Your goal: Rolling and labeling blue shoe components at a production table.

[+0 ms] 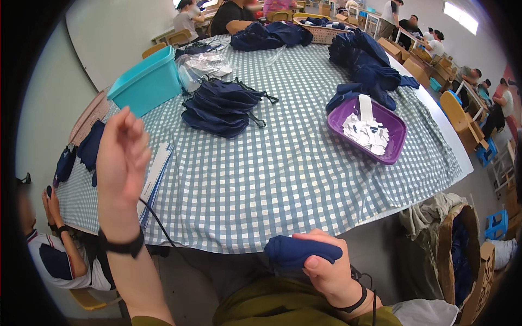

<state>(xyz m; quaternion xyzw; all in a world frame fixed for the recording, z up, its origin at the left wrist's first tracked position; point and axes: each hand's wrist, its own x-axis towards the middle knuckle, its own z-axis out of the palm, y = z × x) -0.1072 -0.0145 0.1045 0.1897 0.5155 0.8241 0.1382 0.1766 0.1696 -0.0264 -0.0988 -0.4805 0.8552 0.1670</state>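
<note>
Indoors: checked tablecloth (272, 179) on table, workroom busy; right hand (326, 269) grip clenched on navy cloth (296, 251), left hand (122, 157) released.

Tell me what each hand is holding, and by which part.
The right hand grips a rolled navy cloth bundle around its right end, thumb on top. The left hand is raised and holds nothing; a thin black cord hangs beside its wrist.
</note>
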